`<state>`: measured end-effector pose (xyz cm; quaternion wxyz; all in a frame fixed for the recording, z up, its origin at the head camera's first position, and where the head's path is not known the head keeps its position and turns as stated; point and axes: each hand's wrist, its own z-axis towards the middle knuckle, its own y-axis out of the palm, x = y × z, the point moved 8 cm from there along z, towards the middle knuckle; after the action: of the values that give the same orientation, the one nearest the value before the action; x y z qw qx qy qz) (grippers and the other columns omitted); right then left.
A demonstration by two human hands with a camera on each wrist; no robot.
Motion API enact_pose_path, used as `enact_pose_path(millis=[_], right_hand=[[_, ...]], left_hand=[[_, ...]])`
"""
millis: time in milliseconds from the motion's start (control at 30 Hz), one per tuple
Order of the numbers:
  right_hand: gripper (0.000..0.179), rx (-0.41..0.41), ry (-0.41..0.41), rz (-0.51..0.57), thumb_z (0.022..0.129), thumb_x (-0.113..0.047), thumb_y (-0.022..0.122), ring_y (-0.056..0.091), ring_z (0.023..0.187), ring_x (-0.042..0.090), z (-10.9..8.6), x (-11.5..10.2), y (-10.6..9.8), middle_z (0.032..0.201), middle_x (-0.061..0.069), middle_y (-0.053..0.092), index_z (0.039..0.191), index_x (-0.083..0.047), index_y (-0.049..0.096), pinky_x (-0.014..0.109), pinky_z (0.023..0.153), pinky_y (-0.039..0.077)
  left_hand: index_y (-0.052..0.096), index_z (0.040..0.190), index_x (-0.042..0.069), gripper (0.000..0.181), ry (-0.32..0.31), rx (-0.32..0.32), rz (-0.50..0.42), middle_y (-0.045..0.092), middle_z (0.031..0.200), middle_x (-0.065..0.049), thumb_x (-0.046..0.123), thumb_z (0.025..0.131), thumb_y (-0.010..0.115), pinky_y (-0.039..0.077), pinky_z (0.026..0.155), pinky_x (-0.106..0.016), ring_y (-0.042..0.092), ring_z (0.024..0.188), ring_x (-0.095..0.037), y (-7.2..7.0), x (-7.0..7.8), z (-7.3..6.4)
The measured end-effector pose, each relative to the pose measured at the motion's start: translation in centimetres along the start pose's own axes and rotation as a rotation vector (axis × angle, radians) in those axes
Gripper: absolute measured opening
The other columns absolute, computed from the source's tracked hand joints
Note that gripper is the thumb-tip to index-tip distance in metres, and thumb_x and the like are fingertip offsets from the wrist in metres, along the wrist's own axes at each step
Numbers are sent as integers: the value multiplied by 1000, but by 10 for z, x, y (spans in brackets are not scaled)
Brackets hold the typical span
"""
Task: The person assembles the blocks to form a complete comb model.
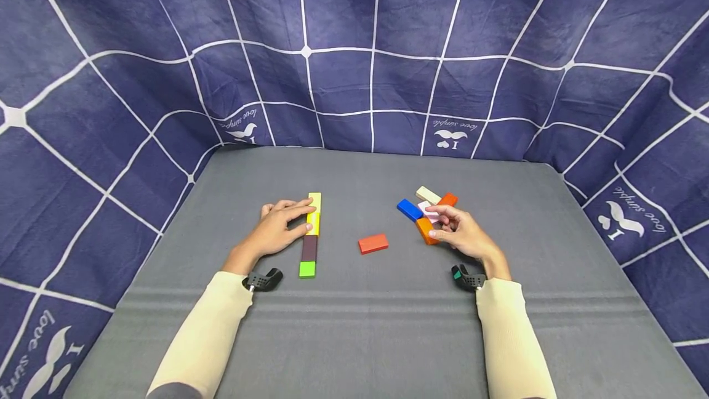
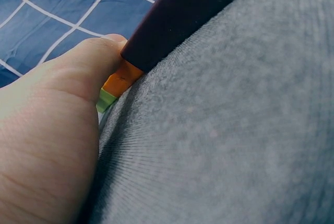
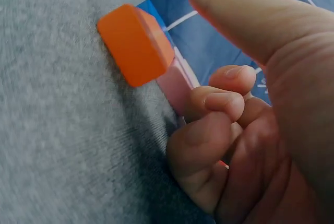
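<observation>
My left hand [image 1: 275, 228] lies beside a straight row of flat domino-like blocks, its fingers and thumb touching the upper part. From far to near, the row runs pale yellow block [image 1: 314, 199], yellow block [image 1: 312, 221], dark brown block [image 1: 309, 249] and green block [image 1: 307, 270]. In the left wrist view the thumb [image 2: 99, 59] meets the row by the dark block's end. My right hand [image 1: 464, 233] hovers at a loose cluster, thumb apart from its bent fingers. Closest to it are a pale pink block [image 3: 176, 85] and an orange block [image 3: 133, 46]; I see nothing held.
Also in the cluster are a blue block [image 1: 410, 209], a cream block [image 1: 427, 194] and an orange-red block [image 1: 448, 199]. A red block [image 1: 373, 244] lies alone between the hands. Blue checked cloth [image 1: 343, 79] walls the grey table [image 1: 376, 325] at the back and sides.
</observation>
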<state>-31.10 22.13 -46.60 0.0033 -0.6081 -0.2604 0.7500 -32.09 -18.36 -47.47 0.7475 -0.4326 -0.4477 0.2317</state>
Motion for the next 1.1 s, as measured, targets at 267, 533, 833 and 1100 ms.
enact_pose_path(millis=[267,533,833,1100], right_hand=[[57,-25,12,14,80,-4,83,46,83,12,-2,7,4,118,21,63,132,1,60,12,70,40],[66,-55,50,-35,72,-5,89,31,67,6,-1,8,5,79,2,31,133,-1,61,20,60,30],[68,-67,82,-116,70,-8,91,30,65,6,2,9,4,78,4,31,131,-4,63,21,63,31],[65,-76,105,-137,70,-9,91,33,68,8,3,10,5,80,4,34,128,-5,62,20,64,32]], left_hand=[[58,142,33,47,2,0,-9,46,156,12,45,96,64,19,95,-48,46,132,-21,-1,1,0],[58,142,34,48,-8,7,-5,46,155,13,45,96,65,19,95,-48,46,131,-20,-1,0,1],[58,141,33,48,4,11,-11,48,154,12,44,95,66,19,94,-48,47,131,-21,-2,2,2],[59,141,33,47,4,15,-19,48,154,12,43,95,66,19,94,-47,47,132,-21,-1,1,3]])
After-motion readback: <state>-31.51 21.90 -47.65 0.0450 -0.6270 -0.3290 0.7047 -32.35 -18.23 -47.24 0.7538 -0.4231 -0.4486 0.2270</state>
